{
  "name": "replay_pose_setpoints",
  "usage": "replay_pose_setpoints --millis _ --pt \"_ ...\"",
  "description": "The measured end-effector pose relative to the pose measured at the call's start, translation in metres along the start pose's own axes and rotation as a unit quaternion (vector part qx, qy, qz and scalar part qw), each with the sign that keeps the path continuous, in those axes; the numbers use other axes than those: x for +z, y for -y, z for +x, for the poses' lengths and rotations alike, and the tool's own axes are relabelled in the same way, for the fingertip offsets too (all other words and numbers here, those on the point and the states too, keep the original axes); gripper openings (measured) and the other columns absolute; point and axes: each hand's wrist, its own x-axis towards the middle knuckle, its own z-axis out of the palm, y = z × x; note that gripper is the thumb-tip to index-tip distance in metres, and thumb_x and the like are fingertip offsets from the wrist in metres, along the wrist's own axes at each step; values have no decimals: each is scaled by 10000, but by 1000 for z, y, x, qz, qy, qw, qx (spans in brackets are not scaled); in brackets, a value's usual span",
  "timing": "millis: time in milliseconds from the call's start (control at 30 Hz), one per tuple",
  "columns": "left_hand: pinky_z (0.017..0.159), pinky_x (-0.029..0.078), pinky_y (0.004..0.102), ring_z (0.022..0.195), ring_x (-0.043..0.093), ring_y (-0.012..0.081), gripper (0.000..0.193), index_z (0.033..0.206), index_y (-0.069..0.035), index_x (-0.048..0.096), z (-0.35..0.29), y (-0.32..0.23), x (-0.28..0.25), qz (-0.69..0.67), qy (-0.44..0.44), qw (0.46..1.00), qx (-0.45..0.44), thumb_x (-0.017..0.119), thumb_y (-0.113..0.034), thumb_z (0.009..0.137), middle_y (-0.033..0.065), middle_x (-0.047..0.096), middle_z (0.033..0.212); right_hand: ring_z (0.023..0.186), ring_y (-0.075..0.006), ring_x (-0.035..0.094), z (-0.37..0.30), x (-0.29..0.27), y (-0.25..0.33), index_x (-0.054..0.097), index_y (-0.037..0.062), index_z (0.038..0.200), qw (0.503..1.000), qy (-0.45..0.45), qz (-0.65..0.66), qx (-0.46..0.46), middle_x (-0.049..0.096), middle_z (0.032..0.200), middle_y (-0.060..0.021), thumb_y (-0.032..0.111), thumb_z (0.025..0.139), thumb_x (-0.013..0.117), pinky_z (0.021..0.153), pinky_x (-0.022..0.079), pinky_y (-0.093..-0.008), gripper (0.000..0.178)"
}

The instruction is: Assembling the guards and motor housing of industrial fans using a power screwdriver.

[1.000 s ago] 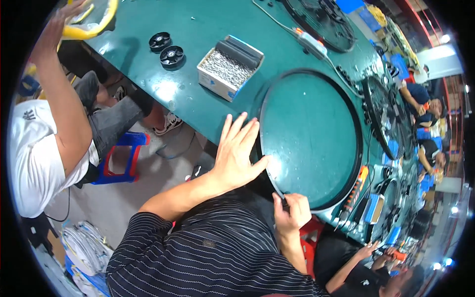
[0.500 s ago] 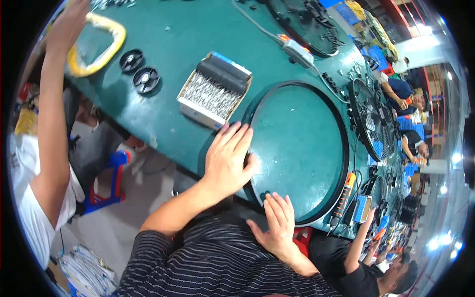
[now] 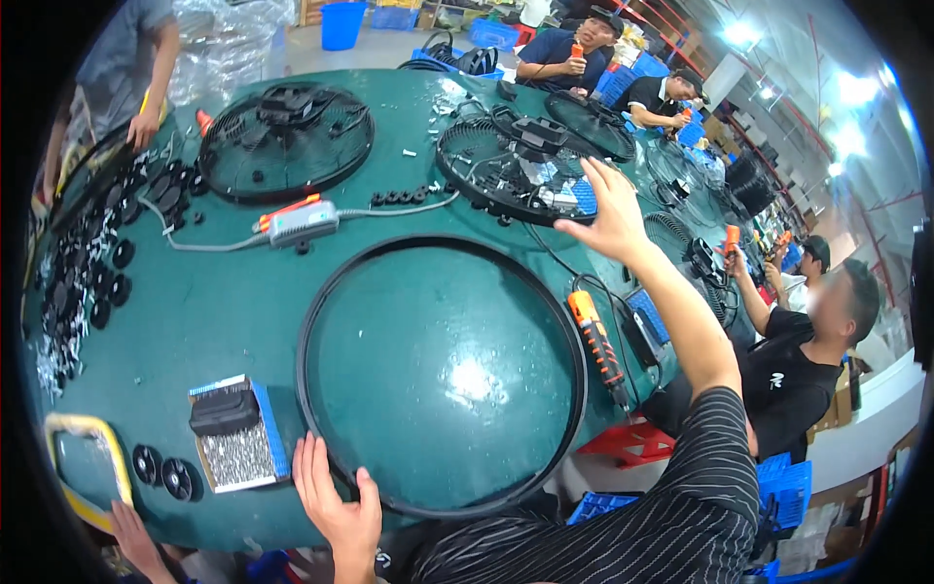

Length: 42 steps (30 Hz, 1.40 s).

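A large black ring (image 3: 438, 239) lies flat on the green table in front of me. My left hand (image 3: 336, 511) is at its lower left rim, fingers stretched out and holding nothing; whether it touches the rim I cannot tell. Reaching across to the far right, my right hand (image 3: 613, 219) has its fingers spread beside a black fan (image 3: 537, 134) with a round wire guard. Nothing shows in that hand, and contact with the fan is unclear. To the ring's right lies an orange and black electric screwdriver (image 3: 595, 341).
Left of the ring stands an open box (image 3: 240, 457) of small metal pieces with a black block. Another fan (image 3: 287, 141) and a grey power strip (image 3: 304, 222) lie beyond. Black parts (image 3: 122, 253) cover the far left. Co-workers sit around the table; one hand (image 3: 136, 535) touches a yellow frame.
My view has swung right and up. My right hand has moved from the ring's near edge out to the fan; my left hand stays near the rim.
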Motion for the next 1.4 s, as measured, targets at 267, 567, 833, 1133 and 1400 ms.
replay_pose_setpoints --millis 267,567,833,1133,1400 --pt "1129 323 481 1316 460 400 646 1371 45 487 -1 0 2 19 -7 999 -32 640 2 745 233 516 1384 1336 -398 464 124 109 -83 370 3 1484 974 -7 94 206 466 1427 -271 634 641 825 1115 389 -452 1147" --pt "1067 386 501 1226 515 429 637 1310 56 514 5 0 4 22 -24 998 -56 679 -37 701 231 570 1289 1077 -341 674 147 172 -119 633 -65 1229 955 5 172 241 691 1127 -256 449 562 909 966 509 -399 887" --pt "1054 396 487 1219 522 408 607 1268 64 553 8 1 -1 7 -31 999 -40 712 -87 702 223 588 1260 1143 -354 543 185 102 -36 571 101 1270 986 -80 47 141 565 1158 -167 348 589 915 965 473 -434 802" --pt "1084 371 476 1263 505 386 628 1303 24 539 2 3 -11 -20 -36 997 -63 742 -108 723 202 568 1331 1113 -377 574 279 94 89 569 55 1275 959 -163 207 101 595 1152 -216 471 598 905 968 472 -436 862" --pt "1063 392 470 1246 516 386 604 1284 35 549 6 9 -5 -55 -7 998 -28 753 -149 746 207 575 1314 1119 -382 620 284 166 159 519 -36 1290 920 -179 315 147 636 1196 -243 430 582 931 981 486 -439 943"
